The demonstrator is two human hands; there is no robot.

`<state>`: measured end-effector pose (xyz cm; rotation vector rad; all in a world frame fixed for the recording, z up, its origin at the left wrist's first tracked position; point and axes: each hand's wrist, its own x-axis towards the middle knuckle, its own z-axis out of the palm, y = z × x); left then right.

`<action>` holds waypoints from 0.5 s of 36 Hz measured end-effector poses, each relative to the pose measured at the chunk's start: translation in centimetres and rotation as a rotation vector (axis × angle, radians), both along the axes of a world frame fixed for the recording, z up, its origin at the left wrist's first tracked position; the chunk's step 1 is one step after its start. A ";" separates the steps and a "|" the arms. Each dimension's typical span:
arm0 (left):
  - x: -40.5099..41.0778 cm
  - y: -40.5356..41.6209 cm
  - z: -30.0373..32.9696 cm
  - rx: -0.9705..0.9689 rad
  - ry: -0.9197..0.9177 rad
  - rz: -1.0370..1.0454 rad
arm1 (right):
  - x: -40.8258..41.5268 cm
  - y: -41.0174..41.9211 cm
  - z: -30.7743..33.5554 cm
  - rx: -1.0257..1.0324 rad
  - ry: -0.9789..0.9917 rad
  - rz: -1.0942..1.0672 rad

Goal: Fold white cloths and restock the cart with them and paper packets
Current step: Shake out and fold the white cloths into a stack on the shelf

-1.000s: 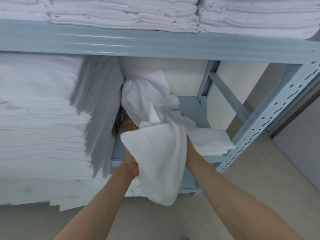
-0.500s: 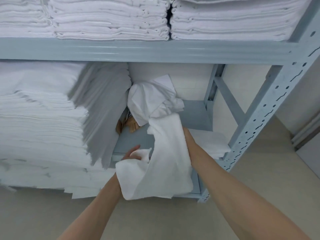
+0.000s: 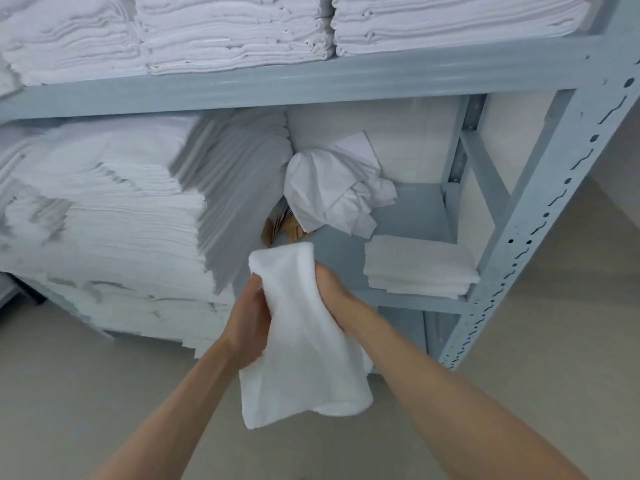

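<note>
— Lifted clear of the shelf since half a second ago, the white cloth (image 3: 304, 337) now hangs in front of the rack; before, it draped down from the crumpled heap. What holds it?

— Both hands. The left hand (image 3: 250, 323) grips the cloth's left edge, fingers curled into the terry; the right hand (image 3: 332, 289) clamps the right edge, its fingers mostly hidden behind the fabric.

— And the cloth itself?

— Soft, thick, nubbly pile, doubled into a long narrow band, its top fold above the knuckles and its rounded lower end sagging below both wrists.

— What lies beyond the fingers?

— A crumpled white sheet (image 3: 332, 188), thin and creased, bunched at the back of the grey-blue metal shelf (image 3: 412, 216). Just below that bundle, brown paper packets (image 3: 282, 228) poke out, partly hidden. To the right of the right hand's fingers sits a small folded stack (image 3: 419, 268), square and flat, near the shelf's front edge.

— And to the left?

— A tall pile of folded linen (image 3: 114, 216), thin layers with fanned edges, fills the shelf left of the left hand. Above, the upper shelf (image 3: 311, 81) carries thicker folded towels (image 3: 235, 32) in side-by-side stacks. A perforated steel upright (image 3: 540, 223) stands at the right.
</note>
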<state>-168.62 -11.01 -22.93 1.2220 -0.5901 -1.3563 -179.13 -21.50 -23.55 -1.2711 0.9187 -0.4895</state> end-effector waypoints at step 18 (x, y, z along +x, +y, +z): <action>4.0 -2.3 -1.4 0.165 -0.003 -0.029 | 0.5 0.7 -2.2 -0.121 0.425 -0.192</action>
